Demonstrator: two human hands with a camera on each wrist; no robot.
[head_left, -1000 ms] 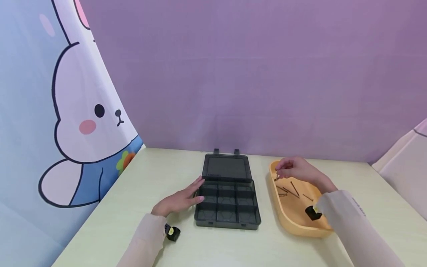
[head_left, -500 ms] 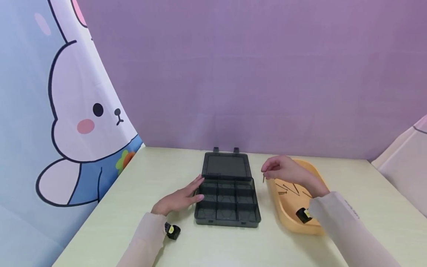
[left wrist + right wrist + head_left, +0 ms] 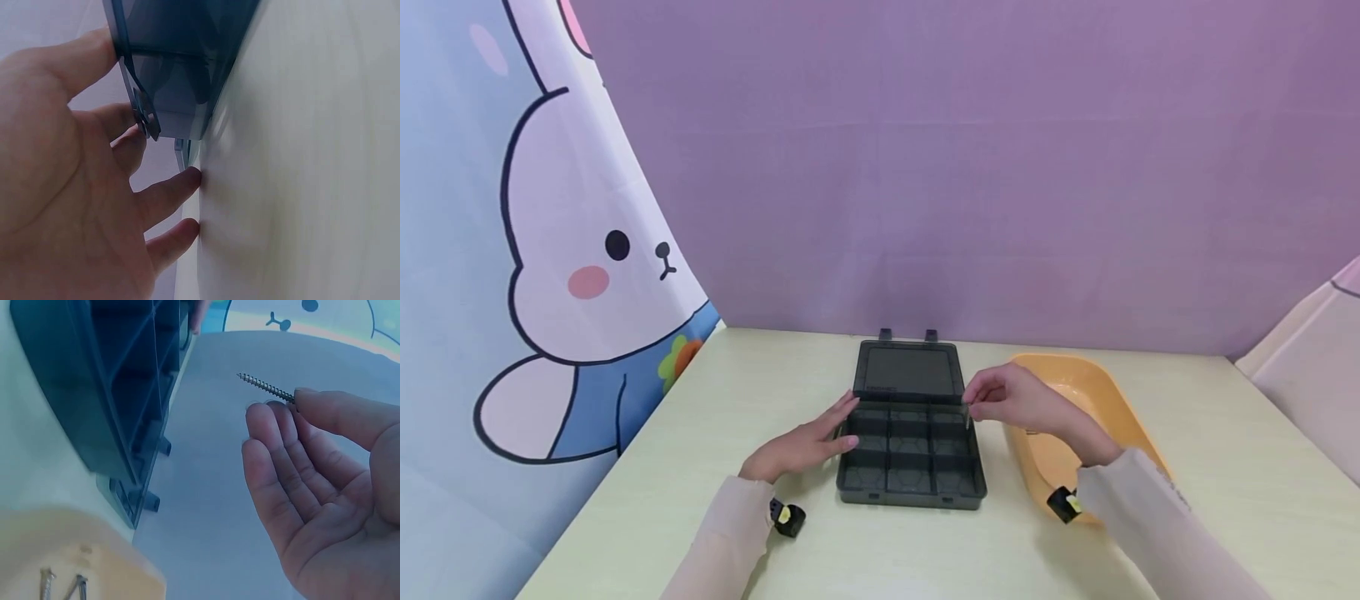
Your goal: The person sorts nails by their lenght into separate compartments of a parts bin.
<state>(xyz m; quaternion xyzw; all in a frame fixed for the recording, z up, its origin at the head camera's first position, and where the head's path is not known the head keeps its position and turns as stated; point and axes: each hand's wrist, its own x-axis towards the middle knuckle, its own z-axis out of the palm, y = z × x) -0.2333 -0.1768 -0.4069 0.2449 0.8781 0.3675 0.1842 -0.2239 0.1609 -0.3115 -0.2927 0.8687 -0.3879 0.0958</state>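
Note:
A dark, see-through compartment box [image 3: 911, 501] lies with its lid [image 3: 908, 369] swung back on the pale table. My left hand [image 3: 801, 450] rests against the box's left side, fingers extended, thumb over the rim; in the left wrist view the fingertips [image 3: 190, 178] touch the table or come very near it. Between thumb and fingertips my right hand [image 3: 1015, 400] pinches a screw [image 3: 265, 386], its pointed, threaded end sticking out. That hand hovers over the right edge of the box, by the back right compartment. The screw's head is hidden by the fingers.
A yellow-orange tray [image 3: 1123, 417] stands right of the box, partly behind my right forearm. Screws [image 3: 81, 587] lie in it in the right wrist view. A purple cloth backdrop [image 3: 970, 183] rises behind the table, with a rabbit-print cloth [image 3: 557, 225] on the left.
From above the tray my right hand has moved left with the pinched screw, past the tray's rim to the box's right edge. The left hand has stayed in place.

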